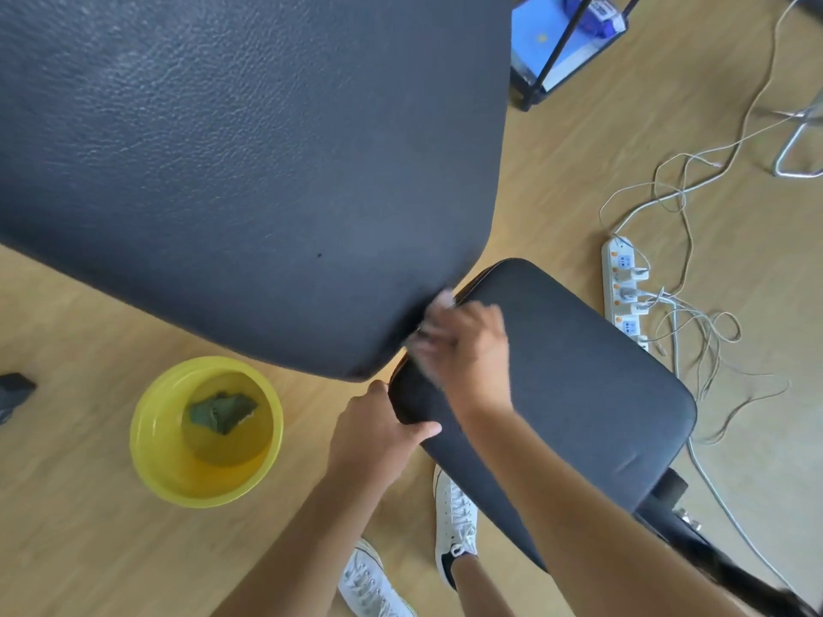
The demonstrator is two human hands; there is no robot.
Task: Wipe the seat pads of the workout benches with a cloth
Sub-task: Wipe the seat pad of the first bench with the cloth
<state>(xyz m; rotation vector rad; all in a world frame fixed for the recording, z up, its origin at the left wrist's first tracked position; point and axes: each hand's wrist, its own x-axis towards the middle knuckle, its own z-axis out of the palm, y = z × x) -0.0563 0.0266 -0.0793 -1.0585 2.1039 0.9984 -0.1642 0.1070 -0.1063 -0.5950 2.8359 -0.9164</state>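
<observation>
The right hand (467, 349) is curled around a pale cloth (438, 307), blurred, and presses it on the near-left end of the seat pad (579, 385), right at the gap where the seat meets the large back pad (245, 171) of the bench. The left hand (378, 431) grips the seat pad's corner just below and left of the right hand, thumb on top, fingers wrapped under the edge. Left of the left hand, on the wooden floor (89, 549), stands a yellow basin (147, 443) of water with a dark green rag (222, 414) lying in it. Below the hands two white sneakers (454, 523) show. To the right of the hands, beyond the seat pad, a white power strip (621, 282) lies among tangled cables (694, 331).
</observation>
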